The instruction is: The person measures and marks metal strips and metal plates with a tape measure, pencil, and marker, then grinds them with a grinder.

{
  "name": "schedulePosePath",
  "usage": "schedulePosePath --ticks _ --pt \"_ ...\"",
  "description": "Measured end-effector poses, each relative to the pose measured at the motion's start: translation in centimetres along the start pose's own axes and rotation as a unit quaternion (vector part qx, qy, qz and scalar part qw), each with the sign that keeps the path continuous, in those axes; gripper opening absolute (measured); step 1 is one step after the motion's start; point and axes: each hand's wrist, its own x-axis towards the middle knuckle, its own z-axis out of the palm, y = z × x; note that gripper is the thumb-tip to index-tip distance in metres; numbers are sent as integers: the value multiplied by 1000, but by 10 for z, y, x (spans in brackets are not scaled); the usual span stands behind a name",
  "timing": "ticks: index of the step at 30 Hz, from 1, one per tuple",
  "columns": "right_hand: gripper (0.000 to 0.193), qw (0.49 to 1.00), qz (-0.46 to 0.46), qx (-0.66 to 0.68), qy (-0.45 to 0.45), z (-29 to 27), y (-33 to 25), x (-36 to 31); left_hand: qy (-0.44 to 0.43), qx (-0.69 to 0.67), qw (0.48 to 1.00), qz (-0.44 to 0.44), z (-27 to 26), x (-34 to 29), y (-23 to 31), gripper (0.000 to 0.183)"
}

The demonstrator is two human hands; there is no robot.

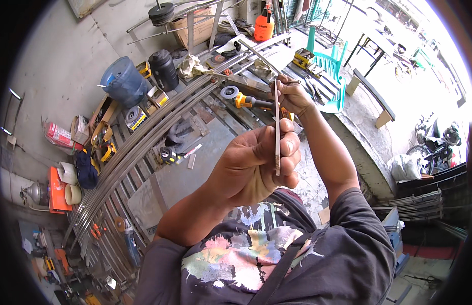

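A thin, narrow metal strip (277,114) is held up lengthwise in front of me, its edge turned toward my view. My left hand (256,155) pinches its nearer end between thumb and fingers. Farther out, my right hand (293,95) grips the other end, fingers curled round it. Just behind the strip, a yellow and black angle grinder (242,100) lies on the slatted metal workbench. A tape measure (168,155) and a white marker-like stick (193,151) rest on a grey metal sheet (213,140) to the left of my left hand.
Long metal tubes (144,134) run along the bench's far side. Beyond them stand a blue bucket (125,81), a black canister (164,70) and an orange sprayer bottle (264,25). A green plastic chair (330,66) is at the far right. Another grinder (128,239) lies at lower left.
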Motion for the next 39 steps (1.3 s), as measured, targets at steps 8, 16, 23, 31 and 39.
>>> schedulePosePath --ticks 8,16,23,31,39 --pt "24 1000 3 -13 27 -8 -2 2 25 28 999 9 9 -1 -3 29" --pt "22 1000 0 1 6 -1 1 5 28 27 999 6 10 -3 0 28" --pt "18 1000 -3 15 -18 -7 2 11 20 7 1000 4 8 -2 2 28" --pt "17 999 10 -26 41 5 -1 16 30 19 999 11 9 -2 6 28" --pt "27 997 -15 -72 34 -25 -4 -15 131 115 978 -117 -15 -47 21 25"
